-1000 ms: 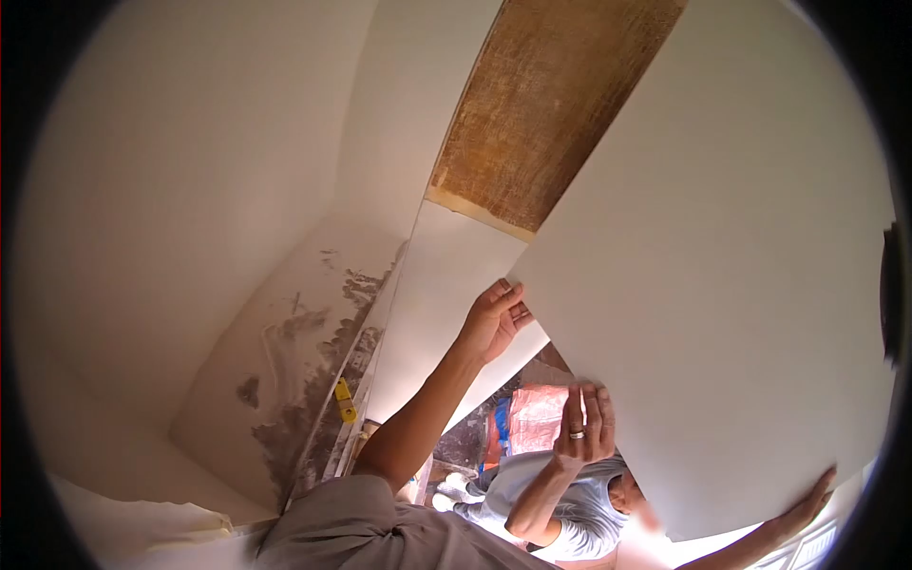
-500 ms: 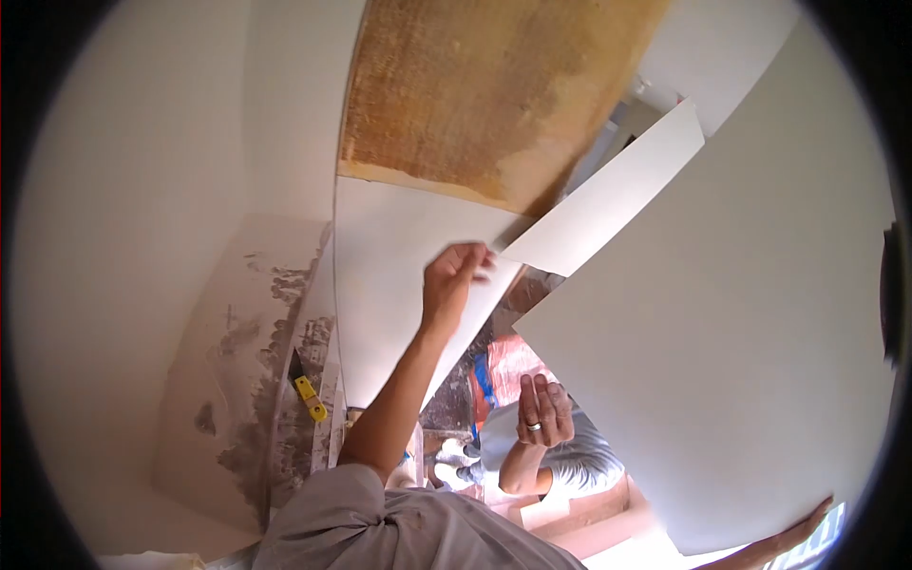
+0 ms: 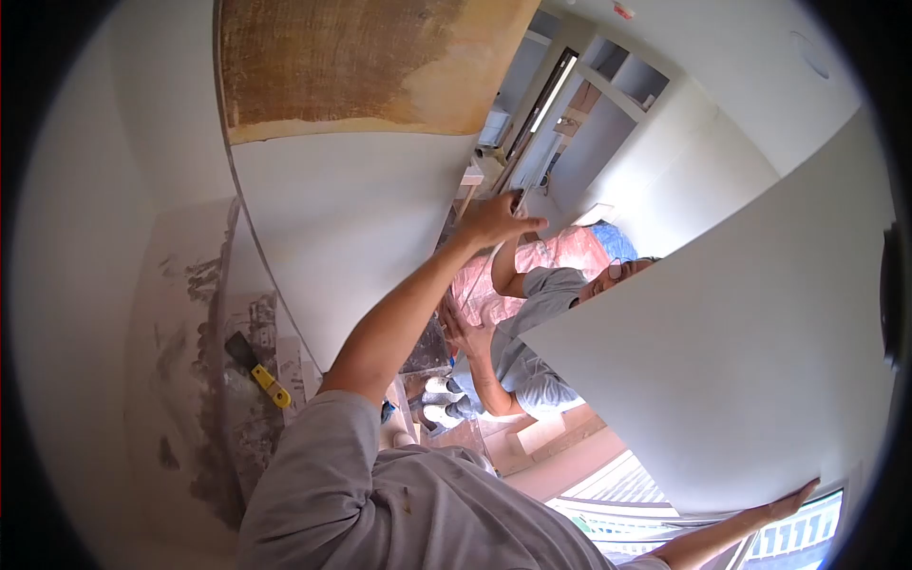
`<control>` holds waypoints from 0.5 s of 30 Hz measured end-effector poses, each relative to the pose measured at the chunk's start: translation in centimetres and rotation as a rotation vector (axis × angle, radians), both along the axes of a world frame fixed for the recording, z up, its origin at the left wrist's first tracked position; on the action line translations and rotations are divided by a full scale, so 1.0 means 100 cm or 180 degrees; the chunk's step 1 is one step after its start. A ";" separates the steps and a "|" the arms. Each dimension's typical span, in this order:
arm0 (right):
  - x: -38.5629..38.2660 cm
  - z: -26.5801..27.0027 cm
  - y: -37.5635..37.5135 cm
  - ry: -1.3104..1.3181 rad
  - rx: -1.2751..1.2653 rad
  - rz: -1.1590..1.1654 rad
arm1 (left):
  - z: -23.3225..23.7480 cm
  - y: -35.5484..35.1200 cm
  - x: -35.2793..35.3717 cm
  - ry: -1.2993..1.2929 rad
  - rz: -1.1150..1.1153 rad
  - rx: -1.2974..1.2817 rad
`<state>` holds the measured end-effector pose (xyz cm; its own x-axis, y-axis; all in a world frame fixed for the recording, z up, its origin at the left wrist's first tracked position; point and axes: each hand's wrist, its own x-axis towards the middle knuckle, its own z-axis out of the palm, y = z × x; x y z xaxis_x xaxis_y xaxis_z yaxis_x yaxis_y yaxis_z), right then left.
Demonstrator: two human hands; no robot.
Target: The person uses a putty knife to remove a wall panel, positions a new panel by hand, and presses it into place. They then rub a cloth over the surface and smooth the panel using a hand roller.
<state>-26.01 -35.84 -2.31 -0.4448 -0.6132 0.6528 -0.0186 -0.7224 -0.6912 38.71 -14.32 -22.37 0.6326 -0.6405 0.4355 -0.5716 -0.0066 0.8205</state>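
My left hand (image 3: 499,222) reaches up in the middle, its thumb and fingers around a narrow white strip (image 3: 529,183) that shows nearly edge-on. Just below, a co-worker's hand (image 3: 467,331) is against the same strip. At lower right, my right hand (image 3: 793,498) grips the edge of a large pale panel (image 3: 722,351); some of its fingers are hard to make out. Left of my left hand stands a white board surface (image 3: 351,209), with a brown, glue-like coated area (image 3: 351,66) above it.
A putty knife with a yellow handle (image 3: 270,386) lies on a smeared surface (image 3: 180,380) at left. The co-worker (image 3: 546,323) is partly hidden behind the panel. Pink sheeting (image 3: 484,290) lies beyond. Shelving (image 3: 622,81) and a window railing (image 3: 793,537) are further off.
The view has swung right, revealing the room behind. The strip has turned from face-on to nearly edge-on, and my left hand has moved onto it. The co-worker's hands have moved to the strip.
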 end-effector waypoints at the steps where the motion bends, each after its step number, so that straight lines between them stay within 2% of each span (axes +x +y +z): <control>1: -0.002 -0.001 0.003 -0.0029 0.0048 0.0036 | -0.013 -0.015 0.001 0.0009 0.0169 -0.0285; 3: -0.004 -0.003 0.008 -0.0108 0.0131 0.0128 | -0.027 -0.027 -0.012 0.0015 0.0515 -0.0851; 4: -0.006 -0.006 0.011 -0.0142 0.0183 0.0162 | -0.019 -0.020 -0.025 0.0119 0.1076 -0.0577; 6: -0.011 -0.010 0.016 -0.0233 0.0263 0.0221 | -0.050 -0.031 -0.001 0.0159 0.1577 -0.0228; 7: -0.016 -0.011 0.020 -0.0284 0.0290 0.0267 | -0.049 -0.025 0.003 0.0170 0.1822 -0.0060; 8: -0.019 -0.012 0.020 -0.0319 0.0317 0.0291 | -0.052 -0.016 0.004 0.0212 0.1671 -0.0438; 9: -0.019 -0.014 0.020 -0.0351 0.0351 0.0315 | -0.036 0.007 -0.007 0.0255 0.1538 -0.0810; 14: -0.016 -0.026 0.004 -0.0459 0.0502 0.0339 | -0.017 0.057 -0.008 0.1326 0.1189 -0.1021; 15: -0.020 -0.029 -0.007 -0.0494 0.0494 0.0420 | -0.004 0.072 -0.011 0.1332 0.1145 -0.1152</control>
<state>-28.03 -36.55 -5.26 -0.4418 -0.7601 0.4765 0.1839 -0.5965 -0.7812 37.65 -7.13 -22.78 0.9425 -0.2168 0.2543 -0.2174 0.1804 0.9593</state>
